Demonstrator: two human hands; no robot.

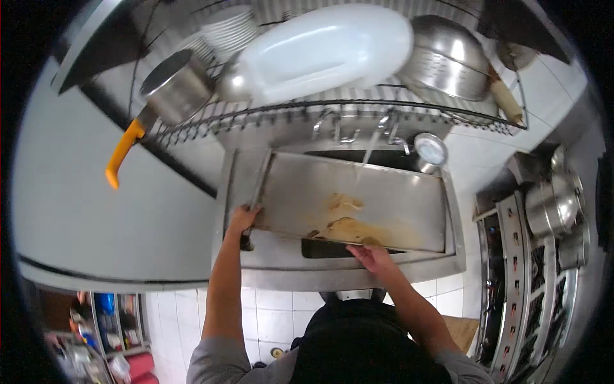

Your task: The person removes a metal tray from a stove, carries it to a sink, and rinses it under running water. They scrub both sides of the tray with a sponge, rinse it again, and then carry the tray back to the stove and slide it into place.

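Observation:
A large rectangular metal tray (300, 185) lies tilted across the sink (281, 259), covering most of its basin. Brownish, watery residue (350, 229) is spread over the tray's near middle part, with a smaller patch behind it. My left hand (243, 219) is closed around the tray's left edge, close to its near corner. At the near rim, my right hand (372, 257) grips from below, fingers at the edge. Water streams from the faucet (384, 121) onto the far side of the tray. A metal pot (430, 152) stands at the sink's far right corner.
Overhead, a wire rack (307, 105) carries a white oval platter (326, 51), a colander (448, 57), stacked plates (230, 29) and a saucepan (176, 86). A knife with a yellow handle (125, 150) juts out left. To the right is a stove (524, 256) with pots (553, 205).

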